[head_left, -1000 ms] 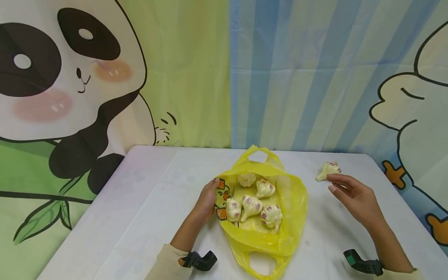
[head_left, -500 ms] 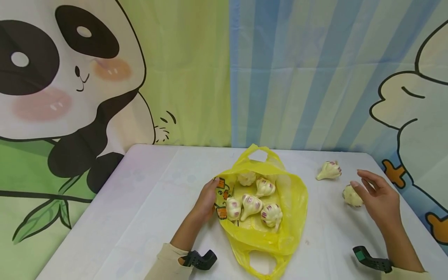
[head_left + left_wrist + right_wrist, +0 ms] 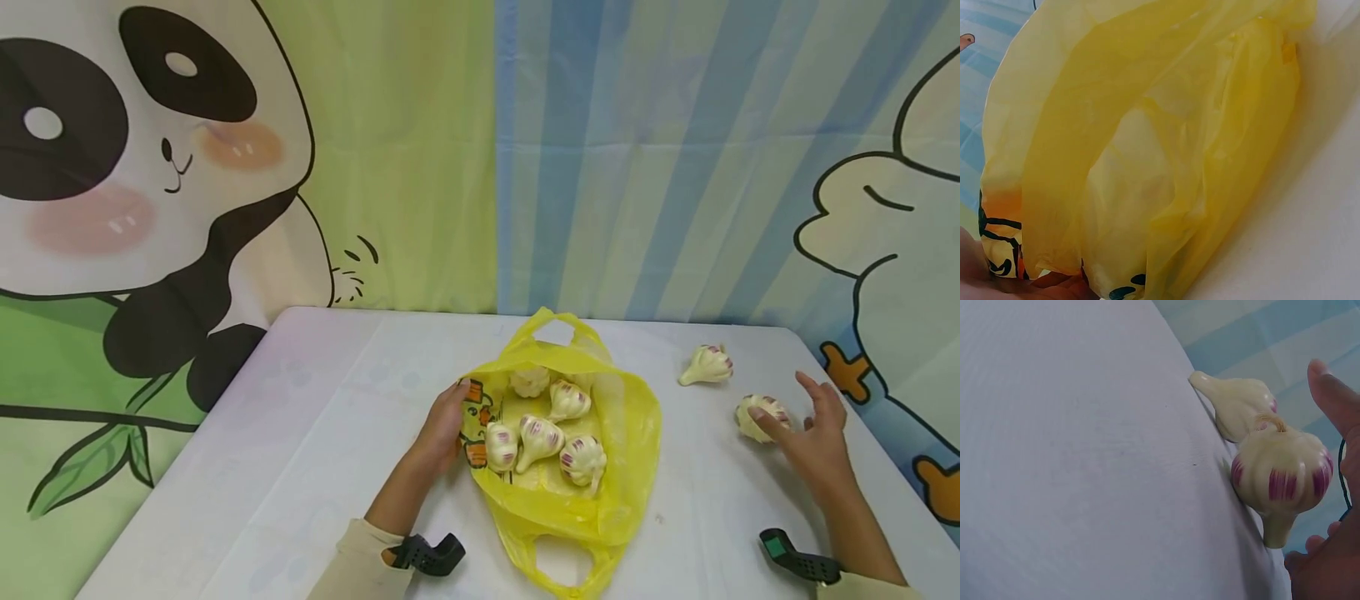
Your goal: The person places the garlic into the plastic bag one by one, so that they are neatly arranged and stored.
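Observation:
A yellow plastic bag (image 3: 636,433) lies on the table with its mouth spread wide, and several garlic bulbs (image 3: 540,440) sit inside. My left hand (image 3: 438,429) pinches the bag's left edge beside a printed cartoon; in the left wrist view yellow film (image 3: 1110,87) covers most of the hand. At the right, a garlic bulb (image 3: 748,413) rests on the table. My right hand (image 3: 819,446) is beside it, thumb and fingers spread apart. The right wrist view shows that purple-streaked bulb (image 3: 1282,459) apart from the fingers. Behind it lies another bulb (image 3: 708,365).
The white-covered table (image 3: 322,433) ends at a green and blue curtain (image 3: 600,167) behind. One bag handle (image 3: 555,321) points to the back edge, the other (image 3: 525,562) towards me.
My right hand has moved right, away from the rear garlic bulb, to the nearer one, and its fingers have spread. The left hand and the bag have stayed still.

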The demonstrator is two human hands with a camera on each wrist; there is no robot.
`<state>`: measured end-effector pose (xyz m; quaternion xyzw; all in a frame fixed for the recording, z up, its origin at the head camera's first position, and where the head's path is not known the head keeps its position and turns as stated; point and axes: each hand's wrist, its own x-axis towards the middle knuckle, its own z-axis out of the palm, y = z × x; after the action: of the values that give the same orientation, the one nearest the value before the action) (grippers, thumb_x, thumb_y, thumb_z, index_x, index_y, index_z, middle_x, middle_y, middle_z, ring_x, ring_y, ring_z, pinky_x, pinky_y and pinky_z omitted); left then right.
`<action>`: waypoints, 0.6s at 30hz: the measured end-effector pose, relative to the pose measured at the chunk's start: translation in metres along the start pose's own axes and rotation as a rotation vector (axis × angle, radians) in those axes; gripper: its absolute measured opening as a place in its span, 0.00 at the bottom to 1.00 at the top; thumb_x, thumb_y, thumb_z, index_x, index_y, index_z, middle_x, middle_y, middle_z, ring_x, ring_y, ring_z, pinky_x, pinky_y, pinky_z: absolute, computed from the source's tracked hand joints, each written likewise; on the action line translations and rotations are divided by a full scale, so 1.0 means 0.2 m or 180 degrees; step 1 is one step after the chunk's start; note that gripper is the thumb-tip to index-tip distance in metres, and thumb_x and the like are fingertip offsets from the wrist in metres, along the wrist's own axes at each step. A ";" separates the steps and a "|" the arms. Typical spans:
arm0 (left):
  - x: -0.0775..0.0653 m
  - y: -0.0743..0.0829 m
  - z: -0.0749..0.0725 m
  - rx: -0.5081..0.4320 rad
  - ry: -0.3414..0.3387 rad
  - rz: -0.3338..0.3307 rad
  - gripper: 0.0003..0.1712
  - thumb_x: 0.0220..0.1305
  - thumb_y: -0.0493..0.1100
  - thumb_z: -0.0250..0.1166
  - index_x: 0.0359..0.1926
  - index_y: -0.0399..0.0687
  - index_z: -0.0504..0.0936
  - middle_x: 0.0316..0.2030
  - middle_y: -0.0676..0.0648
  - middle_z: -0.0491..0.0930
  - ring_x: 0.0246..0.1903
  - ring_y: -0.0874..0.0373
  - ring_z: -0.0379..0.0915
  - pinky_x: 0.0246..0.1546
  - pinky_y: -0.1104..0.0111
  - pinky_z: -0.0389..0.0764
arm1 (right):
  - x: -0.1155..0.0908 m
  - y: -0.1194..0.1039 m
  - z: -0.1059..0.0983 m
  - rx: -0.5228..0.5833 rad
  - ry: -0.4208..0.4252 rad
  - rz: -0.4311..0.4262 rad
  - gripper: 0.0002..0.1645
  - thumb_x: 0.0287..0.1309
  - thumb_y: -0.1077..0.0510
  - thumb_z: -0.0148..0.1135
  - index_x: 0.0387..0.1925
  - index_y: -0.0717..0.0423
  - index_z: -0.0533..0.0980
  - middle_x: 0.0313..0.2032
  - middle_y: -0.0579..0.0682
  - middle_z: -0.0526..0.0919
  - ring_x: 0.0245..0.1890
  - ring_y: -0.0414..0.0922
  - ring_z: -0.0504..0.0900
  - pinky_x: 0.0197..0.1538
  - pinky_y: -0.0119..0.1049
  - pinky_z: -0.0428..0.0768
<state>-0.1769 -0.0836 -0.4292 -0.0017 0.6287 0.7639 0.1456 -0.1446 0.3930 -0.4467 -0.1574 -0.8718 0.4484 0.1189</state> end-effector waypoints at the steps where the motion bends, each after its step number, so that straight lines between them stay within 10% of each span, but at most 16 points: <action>1: 0.00 0.00 0.00 0.0002 -0.0013 0.0012 0.28 0.78 0.55 0.39 0.63 0.41 0.69 0.49 0.38 0.74 0.48 0.48 0.73 0.46 0.65 0.75 | 0.00 0.01 0.00 -0.0037 -0.0055 -0.0003 0.54 0.64 0.46 0.62 0.77 0.51 0.39 0.73 0.60 0.21 0.71 0.69 0.34 0.61 0.69 0.48; 9: 0.00 -0.01 -0.01 0.0011 -0.0021 0.0046 0.28 0.78 0.55 0.39 0.63 0.40 0.68 0.51 0.37 0.74 0.50 0.48 0.72 0.48 0.65 0.75 | 0.01 0.06 0.03 -0.0545 -0.0372 0.0115 0.52 0.62 0.32 0.55 0.75 0.56 0.50 0.67 0.75 0.54 0.61 0.72 0.59 0.55 0.67 0.66; 18: 0.00 0.00 0.00 0.0006 -0.0020 0.0028 0.28 0.78 0.55 0.39 0.63 0.41 0.69 0.50 0.38 0.74 0.49 0.48 0.72 0.47 0.65 0.75 | -0.01 0.05 0.04 -0.0660 -0.0238 0.0044 0.52 0.62 0.31 0.55 0.74 0.59 0.55 0.66 0.75 0.58 0.61 0.71 0.61 0.54 0.67 0.67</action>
<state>-0.1769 -0.0837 -0.4300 0.0036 0.6289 0.7640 0.1442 -0.1442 0.3914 -0.4604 -0.1580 -0.9162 0.3621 0.0663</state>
